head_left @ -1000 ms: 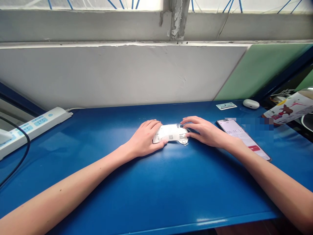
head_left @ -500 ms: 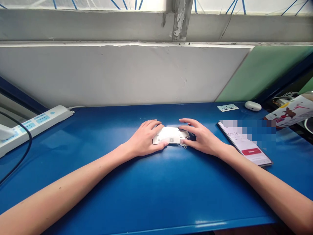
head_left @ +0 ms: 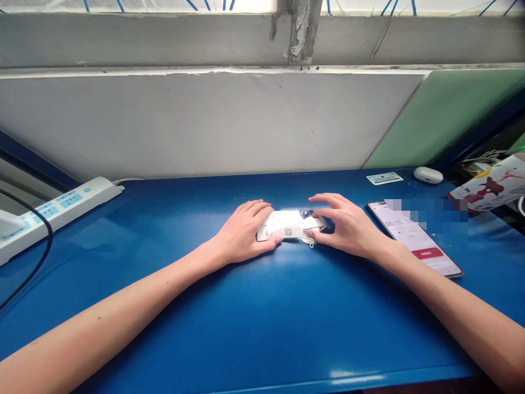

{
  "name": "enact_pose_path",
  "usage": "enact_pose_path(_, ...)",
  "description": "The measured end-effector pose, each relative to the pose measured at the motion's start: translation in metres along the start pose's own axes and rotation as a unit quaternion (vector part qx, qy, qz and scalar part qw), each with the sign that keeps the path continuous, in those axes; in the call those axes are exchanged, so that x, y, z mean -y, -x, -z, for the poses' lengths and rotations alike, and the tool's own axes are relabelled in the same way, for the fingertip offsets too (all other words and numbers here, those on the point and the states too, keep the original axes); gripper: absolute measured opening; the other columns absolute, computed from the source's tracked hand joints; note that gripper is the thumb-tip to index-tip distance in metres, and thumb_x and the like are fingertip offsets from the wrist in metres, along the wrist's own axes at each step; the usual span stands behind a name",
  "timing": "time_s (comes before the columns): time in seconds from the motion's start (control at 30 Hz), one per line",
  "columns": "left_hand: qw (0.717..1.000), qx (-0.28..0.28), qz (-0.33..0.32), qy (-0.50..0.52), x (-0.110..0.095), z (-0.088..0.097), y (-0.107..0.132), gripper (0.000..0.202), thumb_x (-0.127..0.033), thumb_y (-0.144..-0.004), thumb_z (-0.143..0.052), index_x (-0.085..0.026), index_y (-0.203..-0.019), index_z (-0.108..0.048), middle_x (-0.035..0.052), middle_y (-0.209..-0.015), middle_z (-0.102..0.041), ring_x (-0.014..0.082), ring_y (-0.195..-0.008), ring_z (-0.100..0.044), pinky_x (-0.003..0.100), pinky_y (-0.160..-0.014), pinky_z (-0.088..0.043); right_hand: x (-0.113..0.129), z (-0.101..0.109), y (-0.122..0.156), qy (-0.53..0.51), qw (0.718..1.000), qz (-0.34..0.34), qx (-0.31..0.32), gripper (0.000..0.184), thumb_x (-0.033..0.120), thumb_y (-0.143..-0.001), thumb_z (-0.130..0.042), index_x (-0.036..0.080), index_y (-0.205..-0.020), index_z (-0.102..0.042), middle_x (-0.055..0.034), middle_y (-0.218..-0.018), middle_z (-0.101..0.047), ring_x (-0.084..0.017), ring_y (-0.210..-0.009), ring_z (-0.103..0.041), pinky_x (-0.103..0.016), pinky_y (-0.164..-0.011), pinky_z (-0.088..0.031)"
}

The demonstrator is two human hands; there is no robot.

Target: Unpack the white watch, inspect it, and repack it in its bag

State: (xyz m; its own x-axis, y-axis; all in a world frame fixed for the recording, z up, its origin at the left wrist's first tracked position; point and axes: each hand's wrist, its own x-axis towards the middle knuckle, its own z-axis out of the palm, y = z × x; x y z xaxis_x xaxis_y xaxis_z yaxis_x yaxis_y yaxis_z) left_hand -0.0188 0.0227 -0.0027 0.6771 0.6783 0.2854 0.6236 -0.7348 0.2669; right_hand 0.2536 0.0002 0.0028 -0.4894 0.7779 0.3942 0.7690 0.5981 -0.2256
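Blue table (head_left: 262,328) fills the near and middle field; pale wall behind it at the far edge.

White power strip (head_left: 57,210) lies at the far left of the table, a dark cable (head_left: 36,262) curving across its near end.

Phone (head_left: 416,246) lies flat on the right side, screen up and lit, a timer readout and a red button showing; part of the screen is blurred. It sits just right of the right wrist, not touching it as far as can be seen.

Printed paper bag (head_left: 492,186) at the far right edge, off the table. Small white earbud case (head_left: 428,175) at the far right corner of the table, and a small white card (head_left: 384,178) just left of it.

Left hand (head_left: 241,232): palm down on the table, fingers loosely curved, fingertips and thumb pressed on the left end of the white packet (head_left: 287,225).

Right hand (head_left: 348,227): half open, fingers spread and arched, thumb and forefinger pinching the right end of the packet.

White packet: flat on the table at centre, between the two hands, held at both ends. A small code mark shows on its near face. A small metal ring (head_left: 310,242) pokes out at its near right corner; detail too small to tell.
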Motion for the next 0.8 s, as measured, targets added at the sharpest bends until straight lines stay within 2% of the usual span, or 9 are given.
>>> enact_pose_path(0.1, 1.000, 0.003, -0.001, -0.003, 0.000, 0.000, 0.000, 0.052, -0.051, -0.088, -0.058, -0.014, -0.124, -0.057, 0.0179, -0.133, -0.059, 0.0367, -0.129, -0.050, 0.053, -0.108, -0.041, -0.002, 0.003, 0.001, 0.006, 1.000, -0.009, -0.002, 0.021, 0.040, -0.081, -0.072, 0.021, -0.089, -0.073, -0.0132, -0.128, -0.065, -0.036, -0.123, -0.058, -0.053, -0.100, -0.052)
enact_pose_path(0.2, 1.000, 0.006, -0.003, -0.002, 0.001, -0.001, 0.001, 0.054, -0.052, -0.089, -0.058, -0.013, -0.126, -0.055, 0.0183, -0.134, -0.058, 0.0363, -0.130, -0.049, 0.052, -0.108, -0.041, -0.001, 0.002, 0.001, 0.006, 1.000, -0.003, -0.006, 0.026, 0.039, -0.083, -0.070, 0.020, -0.100, -0.073, -0.0158, -0.139, -0.057, -0.036, -0.128, -0.054, -0.053, -0.102, -0.051)
enact_pose_path(0.33, 1.000, 0.007, -0.008, 0.004, 0.003, -0.001, 0.001, 0.055, -0.052, -0.089, -0.058, -0.014, -0.129, -0.054, 0.0182, -0.135, -0.057, 0.0359, -0.131, -0.048, 0.052, -0.108, -0.041, 0.002, -0.004, 0.003, -0.027, 0.999, 0.030, 0.028, 0.028, 0.036, -0.091, -0.062, 0.019, -0.112, -0.069, -0.0183, -0.145, -0.050, -0.034, -0.131, -0.051, -0.053, -0.103, -0.050)
enact_pose_path(0.43, 1.000, 0.008, -0.010, 0.002, 0.004, -0.001, 0.001, 0.056, -0.052, -0.089, -0.059, -0.013, -0.129, -0.054, 0.0185, -0.135, -0.058, 0.0362, -0.131, -0.048, 0.052, -0.108, -0.041, 0.002, -0.008, 0.004, -0.051, 0.998, 0.017, 0.044, 0.027, 0.035, -0.094, -0.059, 0.020, -0.114, -0.066, -0.0185, -0.148, -0.047, -0.034, -0.133, -0.050, -0.052, -0.101, -0.053)
enact_pose_path(0.57, 1.000, 0.005, -0.004, -0.002, 0.003, -0.001, 0.001, 0.057, -0.053, -0.088, -0.060, -0.013, -0.128, -0.056, 0.0177, -0.135, -0.058, 0.0362, -0.130, -0.049, 0.052, -0.109, -0.041, 0.001, -0.009, 0.004, -0.055, 0.997, 0.020, 0.042, 0.022, 0.032, -0.095, -0.057, 0.020, -0.113, -0.063, -0.0183, -0.148, -0.047, -0.034, -0.132, -0.052, -0.052, -0.100, -0.053)
enact_pose_path(0.8, 1.000, -0.001, 0.013, 0.015, 0.002, 0.000, 0.001, 0.056, -0.052, -0.085, -0.063, -0.016, -0.127, -0.059, 0.0163, -0.134, -0.060, 0.0360, -0.131, -0.050, 0.053, -0.109, -0.041, -0.004, 0.000, 0.000, 0.013, 0.998, 0.042, 0.043, 0.021, 0.029, -0.098, -0.051, 0.019, -0.115, -0.059, -0.0207, -0.143, -0.052, -0.035, -0.127, -0.055, -0.054, -0.099, -0.051)
